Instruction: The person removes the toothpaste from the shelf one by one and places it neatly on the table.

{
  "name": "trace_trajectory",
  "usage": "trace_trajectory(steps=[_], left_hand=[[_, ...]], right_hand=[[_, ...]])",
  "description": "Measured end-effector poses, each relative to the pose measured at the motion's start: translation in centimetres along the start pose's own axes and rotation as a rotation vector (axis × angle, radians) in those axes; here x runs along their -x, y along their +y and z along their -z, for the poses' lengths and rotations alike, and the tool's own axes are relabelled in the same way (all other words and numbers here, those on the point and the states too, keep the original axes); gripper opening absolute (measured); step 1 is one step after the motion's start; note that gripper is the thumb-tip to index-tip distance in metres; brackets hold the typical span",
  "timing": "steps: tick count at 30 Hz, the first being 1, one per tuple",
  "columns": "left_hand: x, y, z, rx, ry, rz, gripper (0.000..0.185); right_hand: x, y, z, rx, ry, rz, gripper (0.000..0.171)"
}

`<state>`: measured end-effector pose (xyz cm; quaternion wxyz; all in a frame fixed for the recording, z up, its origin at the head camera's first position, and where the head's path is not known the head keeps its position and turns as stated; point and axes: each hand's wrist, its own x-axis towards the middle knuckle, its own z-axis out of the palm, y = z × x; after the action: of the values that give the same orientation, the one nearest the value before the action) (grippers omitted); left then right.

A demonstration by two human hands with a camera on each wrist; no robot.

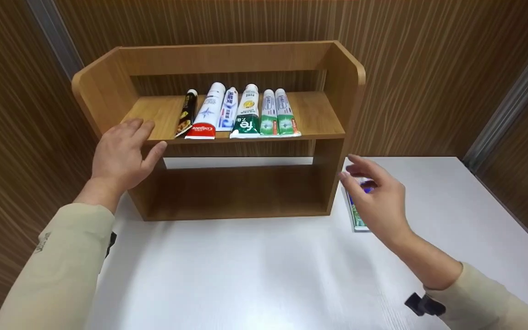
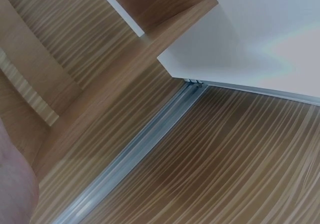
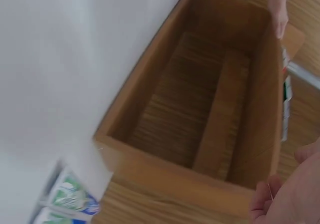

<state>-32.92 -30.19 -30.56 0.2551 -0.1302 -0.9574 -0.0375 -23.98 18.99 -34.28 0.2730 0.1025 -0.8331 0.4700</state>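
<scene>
I see my left hand (image 1: 124, 153) resting against the front left corner of the wooden shelf unit (image 1: 227, 133), fingers straight and relaxed, thumb spread along the edge of the upper board; it holds nothing. The left wrist view shows only striped wall panelling, a metal strip and a corner of the white worktop (image 2: 260, 28), so it adds nothing about the fingers.

My right hand (image 1: 376, 201) hovers just right of the shelf unit, low over the worktop (image 1: 245, 275), fingers loosely spread and slightly bent. Under it lies a toothpaste tube (image 1: 358, 220), flat on the worktop, just beside the shelf unit's right side panel. The hand covers most of the tube, and I cannot tell whether the fingertips touch it; nothing is gripped. The right wrist view shows the green and blue end of that tube (image 3: 67, 199) lying on the white surface near the shelf unit's lower corner, with the open lower compartment beyond.

On the upper board six tubes lie in a row, caps to the back: a black tube (image 1: 187, 112) on the left, then a white tube with a red end (image 1: 206, 114), a blue-and-white tube (image 1: 227, 110), a white tube with a dark green end (image 1: 247, 114), and two green-and-white tubes (image 1: 278, 114) side by side on the right.
</scene>
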Motion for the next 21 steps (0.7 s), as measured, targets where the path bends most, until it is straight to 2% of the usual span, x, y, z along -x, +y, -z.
trace_trajectory(steps=[5,11,16,21], left_hand=[[0.0,0.0,0.0,0.000,-0.006,0.004,0.072],[0.0,0.1,0.0,-0.001,-0.012,0.013,0.073],[0.1,0.1,0.0,-0.009,-0.006,0.011,0.073],[0.0,0.0,-0.1,-0.012,-0.004,0.008,0.073]], right_hand=[[-1.5,-2.6,-1.6,-0.035,0.052,0.117,0.042],[-3.9,-5.3,-3.8,-0.052,0.093,0.189,0.044],[-5.9,-6.4,-5.6,-0.014,0.112,0.183,0.049],[-7.3,-6.6,-7.3,0.022,0.108,0.126,0.054]])
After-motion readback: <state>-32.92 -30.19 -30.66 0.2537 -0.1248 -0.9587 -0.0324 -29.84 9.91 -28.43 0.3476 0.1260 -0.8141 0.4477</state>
